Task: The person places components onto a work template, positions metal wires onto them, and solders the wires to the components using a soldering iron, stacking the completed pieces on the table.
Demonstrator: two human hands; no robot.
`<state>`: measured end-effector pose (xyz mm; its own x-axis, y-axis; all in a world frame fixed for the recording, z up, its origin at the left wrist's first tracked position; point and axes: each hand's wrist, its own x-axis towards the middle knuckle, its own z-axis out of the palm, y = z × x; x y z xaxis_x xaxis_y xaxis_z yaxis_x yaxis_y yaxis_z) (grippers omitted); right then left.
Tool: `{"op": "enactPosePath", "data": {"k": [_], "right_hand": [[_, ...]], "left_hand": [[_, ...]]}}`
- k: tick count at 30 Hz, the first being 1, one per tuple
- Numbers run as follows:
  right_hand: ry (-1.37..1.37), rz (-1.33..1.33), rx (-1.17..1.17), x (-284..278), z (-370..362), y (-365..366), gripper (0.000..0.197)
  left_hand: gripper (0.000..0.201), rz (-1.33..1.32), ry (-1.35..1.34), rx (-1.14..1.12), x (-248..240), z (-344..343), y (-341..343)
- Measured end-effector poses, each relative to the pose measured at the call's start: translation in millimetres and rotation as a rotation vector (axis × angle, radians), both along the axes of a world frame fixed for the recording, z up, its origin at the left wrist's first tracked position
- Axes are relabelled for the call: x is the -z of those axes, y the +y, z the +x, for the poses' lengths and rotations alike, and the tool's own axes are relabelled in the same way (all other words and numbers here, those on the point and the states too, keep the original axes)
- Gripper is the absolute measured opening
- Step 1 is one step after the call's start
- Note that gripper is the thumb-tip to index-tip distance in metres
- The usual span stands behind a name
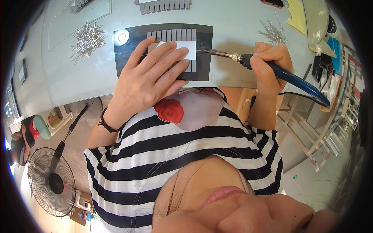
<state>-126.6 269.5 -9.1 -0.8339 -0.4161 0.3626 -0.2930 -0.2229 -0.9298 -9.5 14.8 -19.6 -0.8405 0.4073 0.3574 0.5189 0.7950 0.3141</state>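
My left hand (149, 75) lies spread on a white rectangular piece (190, 50), its fingers pressing it down over a row of narrow grey strips (176, 35). Under these is a dark rectangular plate (204, 35) on the table, with a bright round reflection near its far left corner. Gripped by its blue handle, a soldering iron (279, 72) is in my right hand (272, 64). The iron points left, and its metal tip is by the right edge of the white piece. Whether the tip touches anything there is too small to tell.
A pile of thin silvery wire pieces (89, 37) lies left of the plate, a smaller pile (274, 33) to the right. More grey strips (165, 5) are at the far side. Yellow paper (296, 17) lies far right. A fan (52, 182) stands at lower left.
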Motion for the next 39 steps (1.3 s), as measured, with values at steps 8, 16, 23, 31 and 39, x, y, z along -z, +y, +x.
{"op": "enactPosePath", "data": {"k": [8, 16, 23, 31, 39], "right_hand": [[0.23, 0.186, -0.071, -14, -4, -5, 0.019], [0.089, -0.029, 0.006, -8, 3, 6, 0.018], [0.126, -0.025, 0.19, 6, 8, 0, 0.012], [0.129, -0.004, 0.144, 10, 3, 3, 0.01], [0.13, -0.081, 0.065, 11, 4, -2, 0.011]], "left_hand": [[0.037, 0.005, 0.003, -0.002, 1, 0, 1], [0.042, 0.011, -0.028, -0.003, 1, 1, -3], [0.036, 0.132, 0.094, -0.001, -3, 6, -14], [0.033, -0.226, 0.252, -0.415, -1, 25, -114], [0.032, -0.181, 0.143, -0.337, -7, 14, -100]]}}
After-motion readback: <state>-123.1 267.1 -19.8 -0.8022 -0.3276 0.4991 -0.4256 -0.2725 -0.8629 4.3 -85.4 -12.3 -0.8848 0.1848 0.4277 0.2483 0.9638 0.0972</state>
